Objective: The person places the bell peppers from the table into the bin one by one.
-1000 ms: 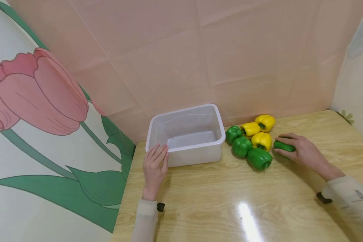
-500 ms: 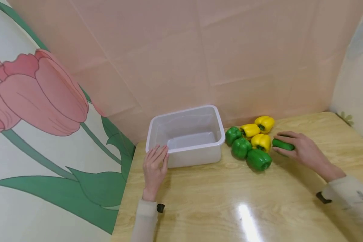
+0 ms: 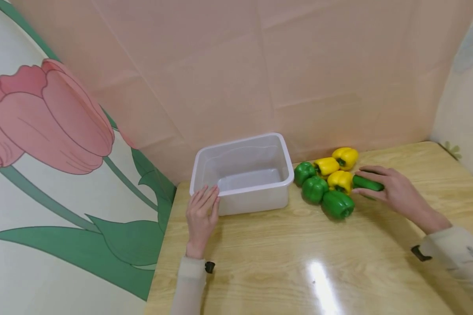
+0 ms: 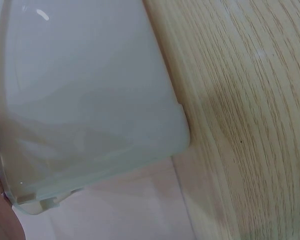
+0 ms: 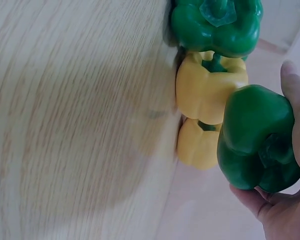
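Note:
My right hand [image 3: 403,197] grips a green bell pepper [image 3: 367,183] between thumb and fingers. In the right wrist view, that held green bell pepper [image 5: 257,135] hangs a little off the table, its stem end turned toward the palm. Just left of it sit a yellow bell pepper [image 3: 340,181] and another green bell pepper [image 3: 338,204]. My left hand [image 3: 200,218] rests with extended fingers on the near left rim of a pale plastic box [image 3: 256,201]. The left wrist view shows the box's side wall [image 4: 100,90] and only a sliver of that hand.
Two more green peppers [image 3: 314,190] and two more yellow ones [image 3: 326,167] cluster beside the box's right side. A pink cloth [image 3: 228,78] hangs behind the wooden table [image 3: 268,262]. A wall painted with tulips [image 3: 55,118] stands at the left.
My right hand has shifted slightly left and upward with the green bell pepper, closer to the yellow one. The left hand stays on the box rim; the view tilts slightly.

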`<state>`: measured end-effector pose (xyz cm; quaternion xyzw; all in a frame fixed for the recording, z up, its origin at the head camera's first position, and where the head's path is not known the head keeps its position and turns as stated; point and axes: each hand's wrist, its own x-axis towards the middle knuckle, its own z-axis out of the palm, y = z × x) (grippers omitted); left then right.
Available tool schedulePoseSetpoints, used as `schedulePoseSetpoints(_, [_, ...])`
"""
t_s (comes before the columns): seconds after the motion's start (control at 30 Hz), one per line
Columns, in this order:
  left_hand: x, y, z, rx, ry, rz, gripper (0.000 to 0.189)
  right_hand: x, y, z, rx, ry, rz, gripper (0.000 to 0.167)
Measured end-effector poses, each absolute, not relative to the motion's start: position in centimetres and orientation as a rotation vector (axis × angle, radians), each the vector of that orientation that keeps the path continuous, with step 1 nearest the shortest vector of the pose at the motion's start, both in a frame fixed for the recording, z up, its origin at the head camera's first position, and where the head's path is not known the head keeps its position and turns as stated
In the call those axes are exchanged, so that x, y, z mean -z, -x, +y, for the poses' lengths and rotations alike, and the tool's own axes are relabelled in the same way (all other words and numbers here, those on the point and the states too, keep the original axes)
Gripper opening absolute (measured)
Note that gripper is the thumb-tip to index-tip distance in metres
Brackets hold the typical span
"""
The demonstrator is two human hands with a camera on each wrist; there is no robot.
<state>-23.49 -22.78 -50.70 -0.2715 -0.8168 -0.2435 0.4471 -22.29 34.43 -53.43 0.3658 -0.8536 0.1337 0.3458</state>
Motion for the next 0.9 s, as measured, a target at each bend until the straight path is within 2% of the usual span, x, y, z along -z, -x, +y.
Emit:
schedulePoseSetpoints(0.27, [50.7, 23.4, -22.8, 0.605, 0.666, -2.028, 0.031, 52.7, 22.1, 33.7, -0.362, -0.962, -2.195, 0.053])
schedulePoseSetpoints(0.43, [50.7, 23.4, -22.9, 0.606, 0.664, -2.029, 0.03, 51.9, 21.9, 32.8, -0.527, -0.823, -2.304, 0.031])
schedulePoseSetpoints(0.57, [50.5, 23.4, -22.8, 0.603, 0.66, -2.029, 0.03, 51.2, 21.8, 32.1, -0.598, -0.752, -2.336, 0.056])
schedulePoseSetpoints(0.9, [50.6, 23.4, -22.7, 0.595, 0.658, -2.027, 0.028, 50.5, 21.6, 31.3, -0.645, -0.694, -2.324, 0.057])
